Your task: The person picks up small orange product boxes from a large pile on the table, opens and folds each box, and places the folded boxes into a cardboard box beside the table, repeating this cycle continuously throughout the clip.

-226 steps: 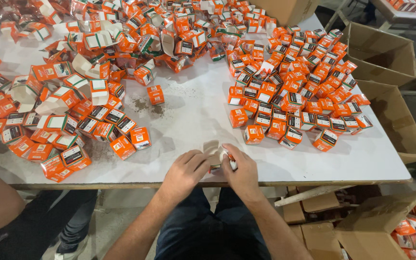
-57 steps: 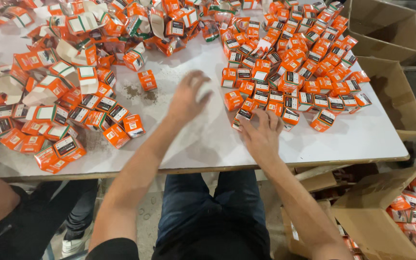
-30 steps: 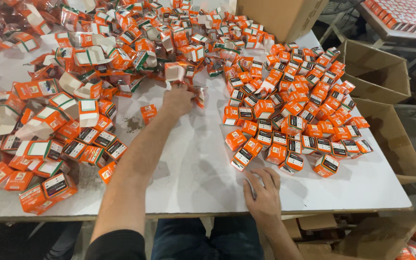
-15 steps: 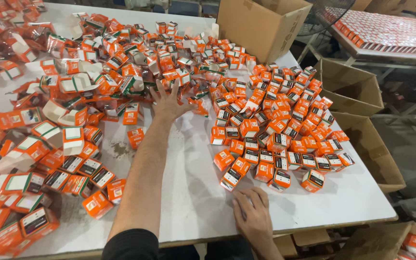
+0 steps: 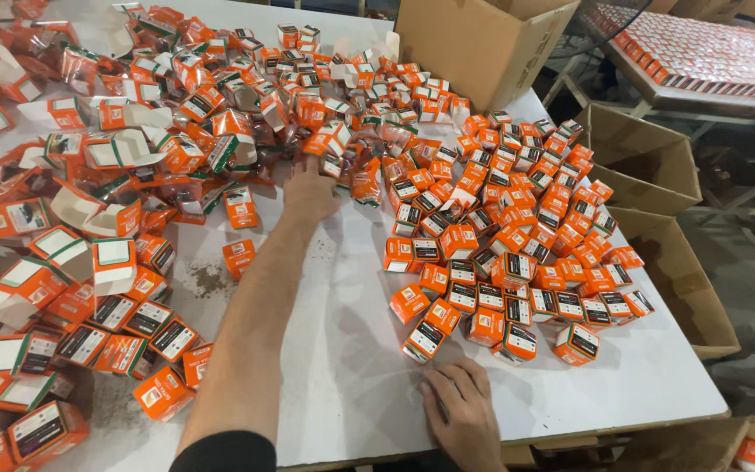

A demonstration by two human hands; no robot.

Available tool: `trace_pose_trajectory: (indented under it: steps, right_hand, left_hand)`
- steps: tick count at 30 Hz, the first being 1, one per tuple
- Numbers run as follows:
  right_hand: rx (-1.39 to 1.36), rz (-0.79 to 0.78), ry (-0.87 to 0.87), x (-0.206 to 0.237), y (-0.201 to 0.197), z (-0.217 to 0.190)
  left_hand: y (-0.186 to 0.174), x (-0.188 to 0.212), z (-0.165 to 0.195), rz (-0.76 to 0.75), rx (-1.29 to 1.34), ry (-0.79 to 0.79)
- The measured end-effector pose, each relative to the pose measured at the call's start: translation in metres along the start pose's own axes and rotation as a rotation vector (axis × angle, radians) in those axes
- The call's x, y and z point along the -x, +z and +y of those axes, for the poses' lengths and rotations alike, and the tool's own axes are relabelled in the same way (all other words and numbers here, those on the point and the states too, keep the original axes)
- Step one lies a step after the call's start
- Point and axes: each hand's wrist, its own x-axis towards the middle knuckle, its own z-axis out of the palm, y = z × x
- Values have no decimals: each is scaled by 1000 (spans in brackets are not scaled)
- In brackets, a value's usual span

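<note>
Left hand (image 5: 310, 190) is stretched far out across the white desk (image 5: 342, 367), up at about 12 o'clock from the body, fingers curled down into the loose heap (image 5: 220, 114) of orange boxes. It touches a box (image 5: 334, 162) at the heap's near edge; whether the fingers have actually closed on it, I cannot tell, since the hand's back hides the grip.

Right hand (image 5: 462, 413) lies flat near the desk's front edge at 5 o'clock, palm down, fingers spread narrow, holding nothing. Just beyond its fingertips, at 12 o'clock from it, sits the first of the closed boxes (image 5: 425, 336).

Those closed boxes form a packed cluster (image 5: 517, 236) running from 1 to 3 o'clock, set side by side with dark labels up. The messy heap fills 9 to 12 o'clock, many cartons there still open with white flaps showing. One lone box (image 5: 238, 257) lies on bare desk just left of the left forearm.

A large brown carton (image 5: 474, 44) stands at the far edge, 1 o'clock. Open brown cartons (image 5: 648, 175) sit off the desk's right side.
</note>
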Motion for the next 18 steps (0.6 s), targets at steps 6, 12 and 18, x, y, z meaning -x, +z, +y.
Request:
trace_pose_trajectory:
  steps: [6,12,18]
  right_hand:
    - [-1,19,3,0,-2,-7]
    - [37,55,-123,25,16,24]
    - [137,285,-258,73,58,71]
  left_hand:
    - [-24,19,3,-418,56,306]
    - [-20,-13,36,511,363,384]
    - [11,-75,104,502,295,654]
